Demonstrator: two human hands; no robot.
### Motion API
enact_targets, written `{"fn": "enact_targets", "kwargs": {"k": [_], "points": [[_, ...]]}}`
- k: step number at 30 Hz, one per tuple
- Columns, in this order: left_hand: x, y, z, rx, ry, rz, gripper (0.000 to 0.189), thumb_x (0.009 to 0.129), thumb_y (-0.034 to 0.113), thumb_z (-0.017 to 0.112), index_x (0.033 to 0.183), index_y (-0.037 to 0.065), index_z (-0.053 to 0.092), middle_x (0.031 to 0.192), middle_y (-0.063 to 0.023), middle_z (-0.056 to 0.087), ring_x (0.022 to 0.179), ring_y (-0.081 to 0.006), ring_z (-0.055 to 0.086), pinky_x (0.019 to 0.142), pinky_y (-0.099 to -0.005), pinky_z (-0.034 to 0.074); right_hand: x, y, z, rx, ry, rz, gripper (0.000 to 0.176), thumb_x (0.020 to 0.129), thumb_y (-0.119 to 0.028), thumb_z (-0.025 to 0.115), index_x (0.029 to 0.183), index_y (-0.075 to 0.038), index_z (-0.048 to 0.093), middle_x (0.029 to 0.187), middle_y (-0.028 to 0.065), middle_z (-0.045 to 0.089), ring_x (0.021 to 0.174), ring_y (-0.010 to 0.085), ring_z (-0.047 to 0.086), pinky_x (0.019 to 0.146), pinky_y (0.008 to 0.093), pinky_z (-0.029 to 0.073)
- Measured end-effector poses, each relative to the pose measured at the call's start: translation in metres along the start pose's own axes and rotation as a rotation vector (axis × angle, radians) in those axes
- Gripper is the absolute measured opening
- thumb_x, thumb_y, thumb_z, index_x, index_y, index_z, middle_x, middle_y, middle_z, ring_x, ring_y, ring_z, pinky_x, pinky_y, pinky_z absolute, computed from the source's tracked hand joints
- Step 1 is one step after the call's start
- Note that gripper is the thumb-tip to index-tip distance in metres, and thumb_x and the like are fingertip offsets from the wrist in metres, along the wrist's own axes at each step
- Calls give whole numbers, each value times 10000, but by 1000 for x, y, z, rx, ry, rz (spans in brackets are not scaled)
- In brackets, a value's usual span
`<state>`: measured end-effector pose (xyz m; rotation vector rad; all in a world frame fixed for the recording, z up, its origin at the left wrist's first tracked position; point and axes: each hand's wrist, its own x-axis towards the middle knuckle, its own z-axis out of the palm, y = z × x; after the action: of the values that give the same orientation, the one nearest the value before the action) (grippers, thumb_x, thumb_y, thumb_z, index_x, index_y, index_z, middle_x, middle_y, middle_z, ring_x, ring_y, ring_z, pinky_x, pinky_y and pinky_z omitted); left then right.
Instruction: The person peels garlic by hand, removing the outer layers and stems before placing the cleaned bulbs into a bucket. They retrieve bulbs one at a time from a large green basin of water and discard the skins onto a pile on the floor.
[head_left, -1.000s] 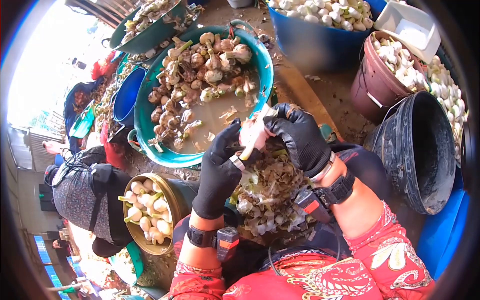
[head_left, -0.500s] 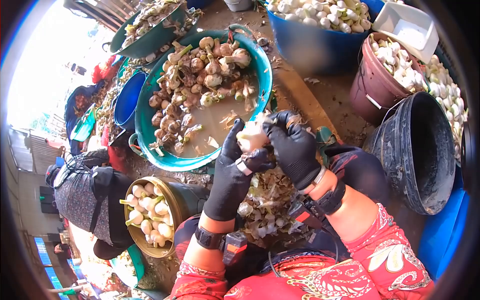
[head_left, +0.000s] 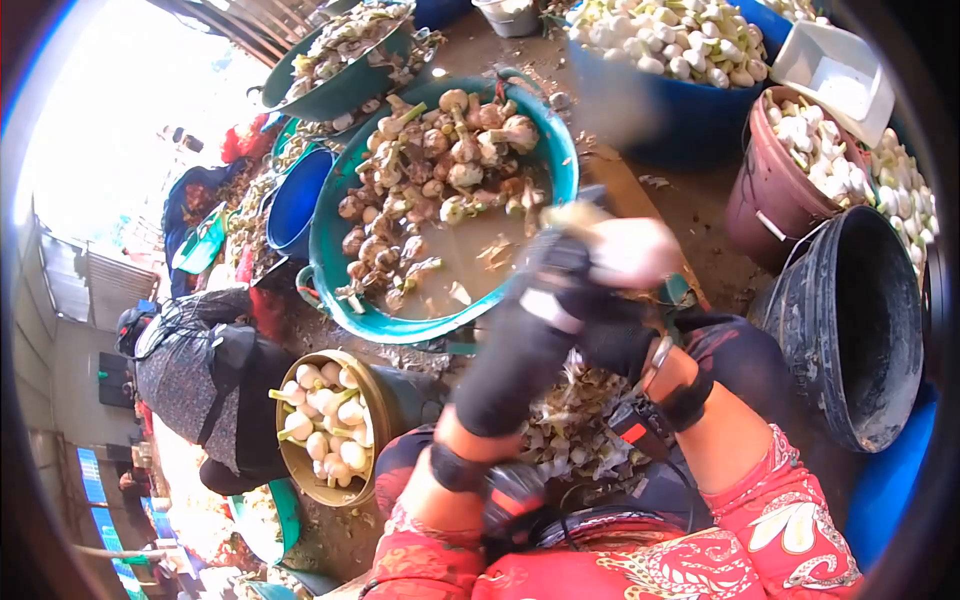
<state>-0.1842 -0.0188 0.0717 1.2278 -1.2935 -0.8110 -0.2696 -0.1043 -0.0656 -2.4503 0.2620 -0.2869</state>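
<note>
Both my hands wear black gloves and are smeared by motion. My left hand (head_left: 555, 280) is up beside a pale, blurred garlic bulb (head_left: 640, 252) and appears closed on it. My right hand (head_left: 618, 340) is just below the bulb, close against the left; its fingers cannot be made out. Beneath my hands, a heap of papery peelings (head_left: 585, 425) lies between my knees. Beyond them stands a wide teal tub (head_left: 568, 165), holding brown-skinned garlic bulbs (head_left: 440, 150) and loose skins in murky water.
A round container (head_left: 285, 445) of peeled bulbs stands to the left. On the right are a black bucket (head_left: 790, 320), a maroon bucket (head_left: 765, 205) of white bulbs and a white basin (head_left: 880, 115). A blue tub (head_left: 670, 110) is heaped with bulbs. A person (head_left: 205, 385) bends at far left.
My hands have swung right and turned, carrying the bulb rightward and up, and are now blurred. The surroundings have shifted right and slightly down in view.
</note>
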Motion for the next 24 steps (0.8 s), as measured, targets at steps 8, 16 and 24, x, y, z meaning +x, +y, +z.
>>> {"fn": "enact_targets", "kwargs": {"k": [8, 16, 24], "points": [[9, -82, -121, 1070, 68, -82, 369, 738, 120, 688, 1084, 9, 626, 1022, -245, 615, 913, -381, 610, 795, -406, 496, -4, -35, -42, 369, 63, 151, 180, 737, -79, 530, 858, -45, 659, 818, 154, 646, 779, 282, 624, 704, 379, 478], [-1, -178, -209, 1494, -161, -611, 594, 668, 298, 696, 1238, 235, 544, 1167, -234, 535, 946, -384, 608, 791, -445, 520, 11, -40, -34, 286, 233, 76, 344, 703, 6, 484, 983, -73, 666, 883, 99, 620, 806, 205, 592, 740, 317, 469], [0, -154, -214, 991, 105, -219, 180, 809, 126, 615, 964, 57, 675, 769, -116, 684, 767, -276, 665, 721, -359, 524, 16, -41, -34, 661, 133, 333, 363, 793, -34, 630, 1153, -50, 583, 949, 12, 577, 741, 42, 494, 653, 222, 445]]}}
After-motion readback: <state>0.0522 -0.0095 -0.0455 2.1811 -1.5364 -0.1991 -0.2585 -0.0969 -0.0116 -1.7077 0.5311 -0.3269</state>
